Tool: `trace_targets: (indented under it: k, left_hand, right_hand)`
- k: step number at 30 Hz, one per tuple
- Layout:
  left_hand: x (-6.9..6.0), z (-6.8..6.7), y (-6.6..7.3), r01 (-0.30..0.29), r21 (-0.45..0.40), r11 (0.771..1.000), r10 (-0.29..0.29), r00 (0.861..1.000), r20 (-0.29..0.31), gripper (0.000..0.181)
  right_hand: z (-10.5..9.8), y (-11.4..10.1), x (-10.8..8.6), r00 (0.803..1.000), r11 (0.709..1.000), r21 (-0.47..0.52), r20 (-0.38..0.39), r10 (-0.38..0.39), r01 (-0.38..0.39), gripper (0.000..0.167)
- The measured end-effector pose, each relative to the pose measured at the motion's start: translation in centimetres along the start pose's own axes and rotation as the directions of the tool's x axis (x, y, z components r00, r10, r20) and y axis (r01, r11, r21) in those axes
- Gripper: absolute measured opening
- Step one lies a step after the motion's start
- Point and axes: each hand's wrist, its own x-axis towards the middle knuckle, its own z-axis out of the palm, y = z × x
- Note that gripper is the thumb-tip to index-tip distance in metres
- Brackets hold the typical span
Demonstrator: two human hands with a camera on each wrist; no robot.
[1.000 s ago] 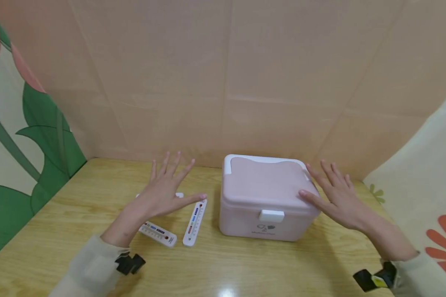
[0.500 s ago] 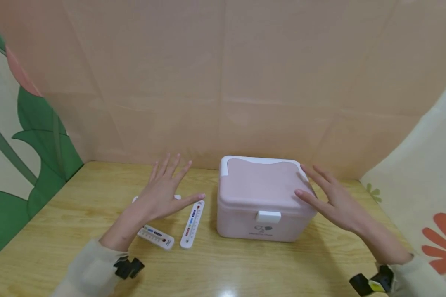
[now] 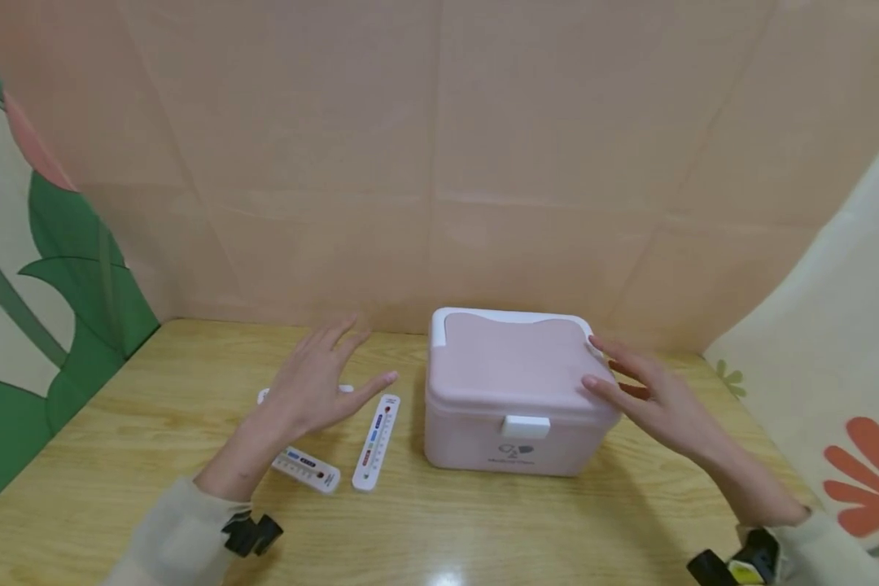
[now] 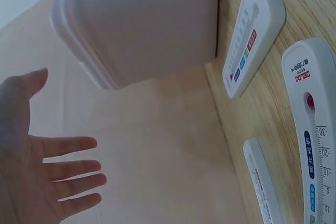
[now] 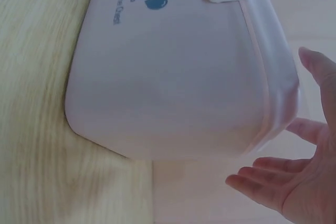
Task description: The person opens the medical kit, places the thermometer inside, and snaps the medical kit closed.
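A pale pink medicine box point(image 3: 520, 362) with a white front latch point(image 3: 526, 427) stands on the table, its lid down. By its right edge is my right hand point(image 3: 662, 407), thumb and fingers apart and slightly bent, holding nothing. In the right wrist view the fingertips point(image 5: 247, 182) hang beside the box; whether any touches it I cannot tell. My left hand point(image 3: 308, 387) hovers empty over several white thermometers, its fingers loosely spread. One thermometer point(image 3: 376, 443) lies between that hand and the box, another point(image 3: 308, 470) below the wrist. The third thermometer point(image 4: 263, 187) is mostly hidden by the hand in the head view.
The wooden table point(image 3: 410, 537) ends at a beige cloth backdrop point(image 3: 432, 163). A curtain with green leaves point(image 3: 80, 301) closes the left side, and a pale cloth with a red flower point(image 3: 872, 480) hangs on the right.
My right hand's fingers have bent down beside the box. The left hand's fingers have drawn closer together and lowered a little. Box and thermometers keep their places; the head view has shifted slightly.
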Motion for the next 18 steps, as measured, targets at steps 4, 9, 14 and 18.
trace_targets:
  k: [4,9,14,18]
  left_hand:
    - [0.02,0.14,0.11,-0.019,-0.016,1.000,0.018,0.995,-0.101,0.070]
    - [0.10,0.22,0.32,-0.037,-0.025,0.999,0.032,0.981,-0.192,0.060]
    - [0.18,0.23,0.42,-0.041,-0.012,0.999,0.037,0.973,-0.230,0.050]
    - [0.24,0.35,0.54,-0.038,-0.009,0.999,0.034,0.970,-0.242,0.045]
  right_hand:
    - [0.07,0.04,-0.17,0.997,0.996,0.054,0.040,0.072,-0.074,0.065]
    - [0.41,0.06,-0.11,0.992,0.989,0.067,0.028,0.127,-0.128,0.067]
    - [0.70,-0.04,-0.02,0.985,0.978,0.120,0.035,0.168,-0.171,0.067]
    - [0.77,-0.11,0.06,0.979,0.966,0.165,0.054,0.195,-0.201,0.069]
